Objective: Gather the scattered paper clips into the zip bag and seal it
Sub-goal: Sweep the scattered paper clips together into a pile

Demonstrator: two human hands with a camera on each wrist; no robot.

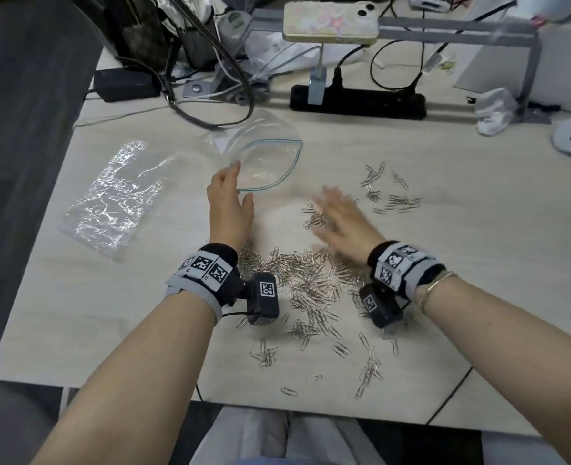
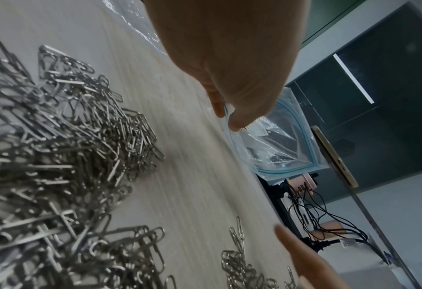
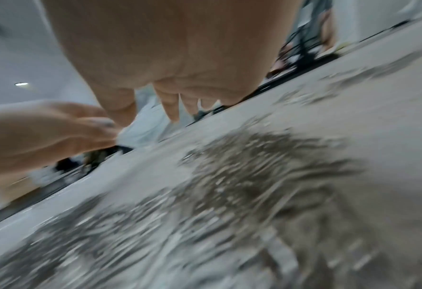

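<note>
Paper clips (image 1: 307, 280) strewn on table (image 1: 445, 263); left hand (image 1: 228, 209) pinches zip bag (image 1: 267, 162) rim; right hand (image 1: 341, 219) spread, blurred.

Beside the one zip bag (image 1: 264, 159): paper clips (image 1: 310, 280) too many to count, one crinkled plastic sheet (image 1: 113, 199), two hands, one phone (image 1: 331, 21), one power strip (image 1: 357, 102).

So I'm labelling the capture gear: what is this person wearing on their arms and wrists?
Both forearms are bare, with no sleeves. Each wrist carries a grey and black fabric band printed with black-and-white square code markers, and a small black box camera bearing its own marker hangs below it. A thin black cable runs from the left camera. The right wrist also wears a slim gold bracelet.
</note>
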